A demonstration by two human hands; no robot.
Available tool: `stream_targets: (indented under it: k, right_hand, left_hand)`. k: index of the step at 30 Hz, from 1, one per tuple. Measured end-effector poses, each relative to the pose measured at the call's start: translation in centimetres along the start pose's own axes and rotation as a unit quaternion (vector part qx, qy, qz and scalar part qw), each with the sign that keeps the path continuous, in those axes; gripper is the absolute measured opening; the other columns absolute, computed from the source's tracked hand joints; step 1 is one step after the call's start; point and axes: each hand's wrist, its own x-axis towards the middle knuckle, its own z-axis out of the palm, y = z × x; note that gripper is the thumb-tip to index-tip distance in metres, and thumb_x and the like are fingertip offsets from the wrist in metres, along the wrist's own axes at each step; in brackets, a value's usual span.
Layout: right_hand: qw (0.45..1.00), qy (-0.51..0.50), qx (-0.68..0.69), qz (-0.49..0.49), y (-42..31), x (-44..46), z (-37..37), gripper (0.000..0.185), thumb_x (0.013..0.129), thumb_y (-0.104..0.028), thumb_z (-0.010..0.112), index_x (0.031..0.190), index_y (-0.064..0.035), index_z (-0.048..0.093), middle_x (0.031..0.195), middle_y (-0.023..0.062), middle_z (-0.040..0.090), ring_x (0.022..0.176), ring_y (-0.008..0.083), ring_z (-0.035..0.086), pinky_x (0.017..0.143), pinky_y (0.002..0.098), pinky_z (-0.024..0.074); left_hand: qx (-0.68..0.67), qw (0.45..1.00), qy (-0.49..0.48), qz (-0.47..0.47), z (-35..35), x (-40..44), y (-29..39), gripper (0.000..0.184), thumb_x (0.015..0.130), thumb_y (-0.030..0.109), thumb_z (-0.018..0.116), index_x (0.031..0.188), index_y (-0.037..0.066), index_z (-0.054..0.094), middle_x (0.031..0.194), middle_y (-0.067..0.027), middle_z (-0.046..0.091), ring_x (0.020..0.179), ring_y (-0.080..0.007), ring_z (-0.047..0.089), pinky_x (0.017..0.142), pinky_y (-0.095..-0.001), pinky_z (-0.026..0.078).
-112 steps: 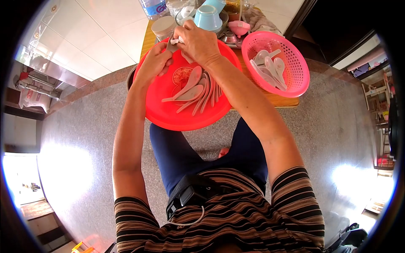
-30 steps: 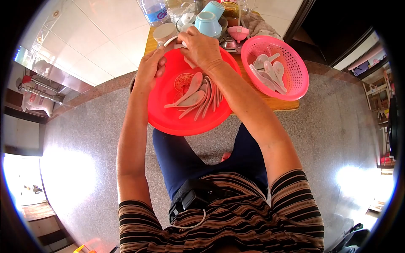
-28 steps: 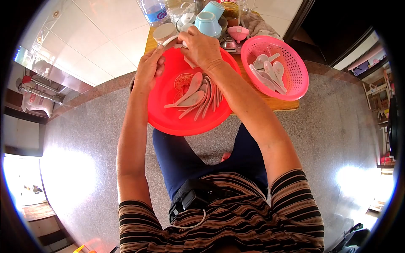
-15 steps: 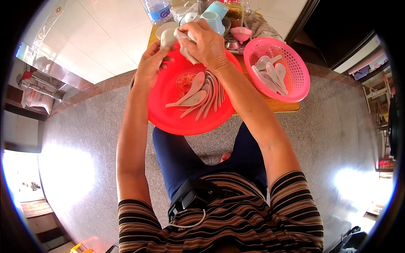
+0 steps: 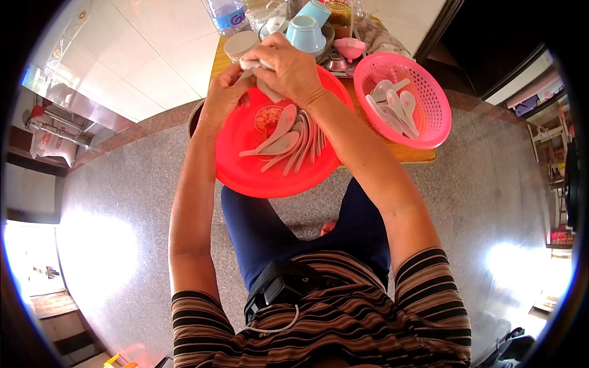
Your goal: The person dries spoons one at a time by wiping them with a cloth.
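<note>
Over the far side of a red basin [image 5: 264, 184], my left hand [image 5: 222, 95] is closed on the handle of a white spoon [image 5: 246, 74]. My right hand [image 5: 291, 70] grips a whitish cloth [image 5: 269, 91] folded round the bowl of that spoon, so most of the spoon is hidden. Below the hands, several soup spoons [image 5: 283, 126] lie fanned and overlapping in the basin. To the right, a pink colander [image 5: 437, 116] holds several more white spoons [image 5: 392, 105].
Behind the basin on the wooden table [image 5: 417, 154] are light blue cups [image 5: 305, 35], a lidded jar [image 5: 241, 45], a pink funnel-like item [image 5: 350, 48] and a plastic bottle [image 5: 228, 17]. A tiled wall [image 5: 147, 43] rises at the left.
My right hand has moved slightly left and down, and the cloth now covers the spoon bowl that showed before. My left hand has turned a little and sits slightly lower.
</note>
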Motion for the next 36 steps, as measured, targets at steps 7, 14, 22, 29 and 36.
stream_targets:
  k: [7,14,22,29,36]
  right_hand:
    - [0.994,0.065,-0.026,0.081,0.3,0.4,-0.4,0.019,0.084,-0.031,0.063,0.099,-0.0200,0.066,0.093,0.0024,0.061,0.074,0.0237,0.066,0.061,0.0359,0.0543]
    - [0.998,-0.014,-0.037,0.055,-0.4,-0.1,-0.2,0.029,0.085,-0.039,0.060,0.107,-0.0198,0.061,0.104,0.0052,0.061,0.079,0.0275,0.066,0.069,0.0376,0.0549]
    - [0.990,0.003,-0.015,0.142,1.1,0.0,-0.3,0.026,0.086,-0.031,0.055,0.108,-0.0191,0.061,0.101,0.0060,0.063,0.083,0.0291,0.065,0.072,0.0402,0.0528]
    - [0.981,-0.030,0.004,0.190,1.5,0.0,-0.3,0.027,0.087,-0.031,0.053,0.107,-0.0136,0.061,0.098,0.0078,0.065,0.088,0.0298,0.064,0.074,0.0401,0.0507]
    - [0.994,-0.036,0.008,0.101,-0.1,0.1,-0.5,0.024,0.084,-0.032,0.059,0.103,-0.0173,0.063,0.099,0.0041,0.064,0.086,0.0275,0.064,0.072,0.0384,0.0514]
  left_hand:
    - [-0.007,1.000,-0.020,0.010,0.4,-0.4,0.4,0.028,0.091,0.017,0.061,0.116,0.006,0.061,0.081,0.0022,0.062,0.053,-0.0045,0.050,0.049,-0.0181,0.036]
    - [-0.048,0.999,0.021,0.004,-0.3,-0.3,0.1,0.027,0.093,0.022,0.058,0.110,0.002,0.062,0.078,0.0026,0.062,0.049,-0.0030,0.048,0.045,-0.0178,0.032]
    - [0.025,0.999,-0.001,0.029,0.0,-0.1,0.2,0.028,0.091,0.023,0.062,0.111,0.004,0.062,0.079,0.0001,0.063,0.047,-0.0044,0.048,0.043,-0.0189,0.031]
    - [-0.006,0.998,0.015,0.053,0.2,-0.3,0.7,0.029,0.092,0.024,0.061,0.113,0.005,0.062,0.078,-0.0003,0.063,0.046,-0.0044,0.046,0.043,-0.0190,0.031]
    - [0.018,0.999,0.013,0.023,-0.3,0.1,-0.2,0.029,0.092,0.027,0.061,0.112,0.005,0.063,0.074,0.0007,0.061,0.046,-0.0042,0.045,0.043,-0.0188,0.031]
